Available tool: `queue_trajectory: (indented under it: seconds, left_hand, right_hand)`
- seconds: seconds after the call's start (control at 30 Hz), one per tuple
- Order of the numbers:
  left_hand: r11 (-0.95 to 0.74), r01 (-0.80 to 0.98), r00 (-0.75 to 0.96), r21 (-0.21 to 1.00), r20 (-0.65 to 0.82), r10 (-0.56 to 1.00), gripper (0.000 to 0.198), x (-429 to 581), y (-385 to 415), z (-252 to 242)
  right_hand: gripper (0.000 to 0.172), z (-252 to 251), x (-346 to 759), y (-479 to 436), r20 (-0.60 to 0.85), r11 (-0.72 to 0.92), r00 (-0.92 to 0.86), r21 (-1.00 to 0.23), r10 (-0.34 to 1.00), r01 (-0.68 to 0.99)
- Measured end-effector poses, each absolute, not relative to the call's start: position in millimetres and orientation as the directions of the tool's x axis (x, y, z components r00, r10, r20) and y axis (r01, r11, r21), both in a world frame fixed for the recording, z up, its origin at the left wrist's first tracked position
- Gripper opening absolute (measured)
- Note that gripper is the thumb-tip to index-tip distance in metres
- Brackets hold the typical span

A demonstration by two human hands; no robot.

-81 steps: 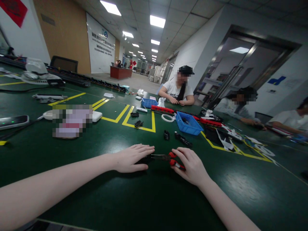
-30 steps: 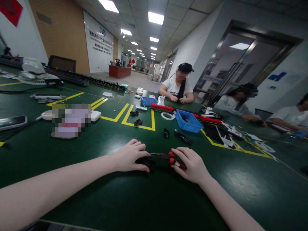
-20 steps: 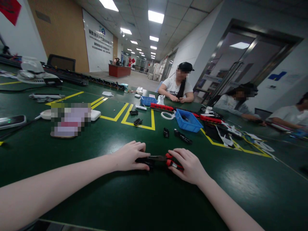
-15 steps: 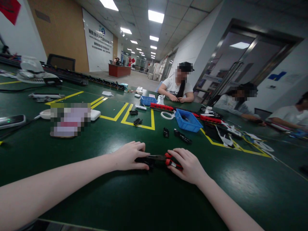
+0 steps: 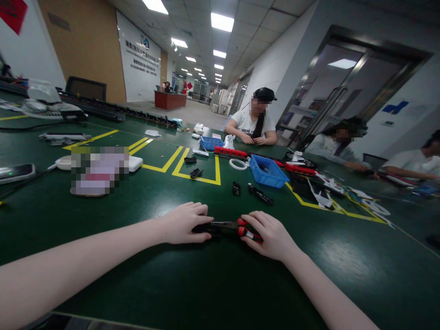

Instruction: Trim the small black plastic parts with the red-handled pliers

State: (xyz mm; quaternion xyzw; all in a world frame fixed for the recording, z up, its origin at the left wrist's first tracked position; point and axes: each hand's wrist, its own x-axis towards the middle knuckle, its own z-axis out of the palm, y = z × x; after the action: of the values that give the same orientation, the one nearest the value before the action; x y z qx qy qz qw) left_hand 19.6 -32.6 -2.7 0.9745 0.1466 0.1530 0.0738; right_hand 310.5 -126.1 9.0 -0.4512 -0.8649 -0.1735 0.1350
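My right hand (image 5: 271, 234) is closed around the red-and-black handles of a pair of pliers (image 5: 225, 225). The long dark jaws point left, toward a small black part (image 5: 202, 228) pinched between the thumb and fingers of my left hand (image 5: 188, 223). The jaws' tips meet or overlap this part; whether they grip it I cannot tell. Most of the part is covered by my left fingers. Beyond my hands lie two more black parts, a short piece (image 5: 236, 188) and a longer piece (image 5: 260, 194).
A blue bin (image 5: 268, 172) holds dark pieces, with a white ring (image 5: 239, 164) beside it. Small black parts (image 5: 196, 173) lie within yellow tape. At left are a phone-shaped object (image 5: 99, 176) and a white device. A person (image 5: 256, 121) sits across the green table, others at right.
The pliers and my right hand have shifted slightly to the right. My left hand stays almost in place, still pinching the black part.
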Motion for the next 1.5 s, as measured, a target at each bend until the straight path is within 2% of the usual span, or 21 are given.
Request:
queue_trajectory:
  seconds: [0.2,0.33,0.7,0.9,1.07,1.5]
  left_hand:
    - [-0.941,0.267,0.903,0.208,0.287,0.32,0.042,21,-32,-4]
    - [-0.931,0.274,0.895,0.241,0.291,0.339,0.036,21,-31,-6]
    - [-0.947,0.274,0.894,0.17,0.318,0.316,0.042,20,-27,-7]
    - [-0.951,0.287,0.898,0.112,0.315,0.308,0.043,21,-27,-7]
    - [-0.948,0.289,0.895,0.134,0.313,0.317,0.04,21,-28,-7]
    - [-0.943,0.285,0.892,0.17,0.313,0.325,0.038,19,-29,-6]
  right_hand:
    - [0.04,11,314,-126,0.386,0.53,-0.562,0.196,0.731,0.825]
    - [0.039,10,314,-125,0.394,0.545,-0.577,0.203,0.716,0.814]
    - [0.041,5,317,-121,0.402,0.563,-0.578,0.17,0.71,0.809]
    - [0.04,5,322,-118,0.414,0.583,-0.618,0.224,0.669,0.781]
    - [0.041,6,323,-117,0.407,0.588,-0.645,0.271,0.647,0.762]
    - [0.043,8,318,-119,0.439,0.577,-0.612,0.229,0.658,0.784]
